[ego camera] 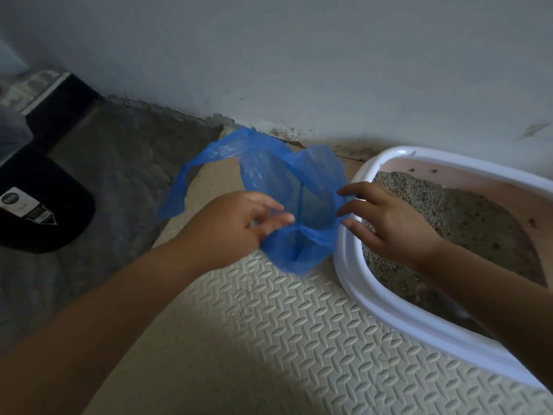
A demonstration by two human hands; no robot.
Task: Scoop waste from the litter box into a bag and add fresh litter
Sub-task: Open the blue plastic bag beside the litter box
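Observation:
A thin blue plastic bag stands open-mouthed on the floor mat, just left of the litter box. My left hand pinches the bag's near left rim between thumb and fingers. My right hand reaches over the box's white rim, its fingers touching the bag's right edge; whether they pinch it is unclear. The litter box has pink inner walls and holds grey litter with a few dark clumps. One bag handle loops out to the left. No scoop is visible.
A cream embossed foam mat covers the floor under the bag and box. A black container with a label sits at the left on dark flooring. A grey wall runs behind everything.

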